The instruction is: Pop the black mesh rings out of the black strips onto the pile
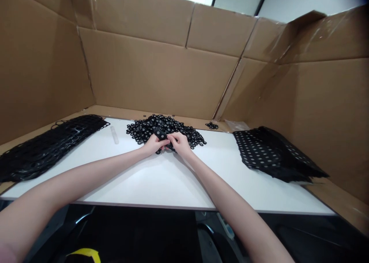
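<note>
My left hand and my right hand meet at the middle of the white table. Both are closed on a small black perforated rubber sheet held between them. Right behind the hands lies a heap of loose black rubber rings. The fingertips are partly hidden by the sheet.
A stack of emptied black sheets with open holes lies at the left. A stack of black sheets with pale dots lies at the right. A small clear tube rests beside the heap. Cardboard walls surround the table.
</note>
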A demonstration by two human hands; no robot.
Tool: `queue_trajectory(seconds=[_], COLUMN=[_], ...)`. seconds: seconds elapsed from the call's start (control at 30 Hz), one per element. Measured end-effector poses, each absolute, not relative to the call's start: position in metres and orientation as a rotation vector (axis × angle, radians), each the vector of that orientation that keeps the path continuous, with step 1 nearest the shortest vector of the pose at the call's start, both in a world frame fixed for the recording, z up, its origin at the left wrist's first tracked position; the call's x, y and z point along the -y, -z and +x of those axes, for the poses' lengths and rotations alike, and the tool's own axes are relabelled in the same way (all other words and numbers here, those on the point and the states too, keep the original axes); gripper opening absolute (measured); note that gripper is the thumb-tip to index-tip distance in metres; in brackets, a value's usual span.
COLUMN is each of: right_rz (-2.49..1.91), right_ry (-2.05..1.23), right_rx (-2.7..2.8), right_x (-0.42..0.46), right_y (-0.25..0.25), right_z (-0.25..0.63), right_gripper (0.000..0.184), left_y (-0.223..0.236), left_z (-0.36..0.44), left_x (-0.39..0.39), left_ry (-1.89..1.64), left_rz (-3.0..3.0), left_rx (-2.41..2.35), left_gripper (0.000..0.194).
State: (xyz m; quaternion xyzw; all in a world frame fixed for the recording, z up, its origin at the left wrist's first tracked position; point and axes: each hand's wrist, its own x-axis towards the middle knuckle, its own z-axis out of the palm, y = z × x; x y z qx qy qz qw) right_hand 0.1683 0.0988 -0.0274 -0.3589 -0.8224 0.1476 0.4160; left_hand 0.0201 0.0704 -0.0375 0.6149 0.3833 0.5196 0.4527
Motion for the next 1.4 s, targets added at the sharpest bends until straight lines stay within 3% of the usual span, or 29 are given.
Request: queue_trajectory(seconds=[0.53,0.97,1.27,1.4], right_rz=[-1.137,-1.329,-1.111,-0.922], right_ry=[-0.587,-0.584,-0.686,-0.776], right_rx=[1.916,1.789,1.810,1.906], right_x=[-0.093,-0.090,-0.104,-0.105], right_y=[0.032,0.025,0.032,0.026], right_z=[0.159,0.153,0.163,0.172], right_gripper=[0.041,0.031,0.040,0.027], left_y=[0.034,0.033,0.033,0.037], left_z=[0.021,0.023,0.026,0.023], left_x=[-0.067,-0.062,-0.060,-0.068], left_ry=[-1.263,-1.276,-1.301,-1.327], left_rz=[1.620,1.901,1.838,1.687], left_rx=[-1.060,-1.294,-1.230,-1.213], left_gripper=[0.032,0.021,0.023,0.028])
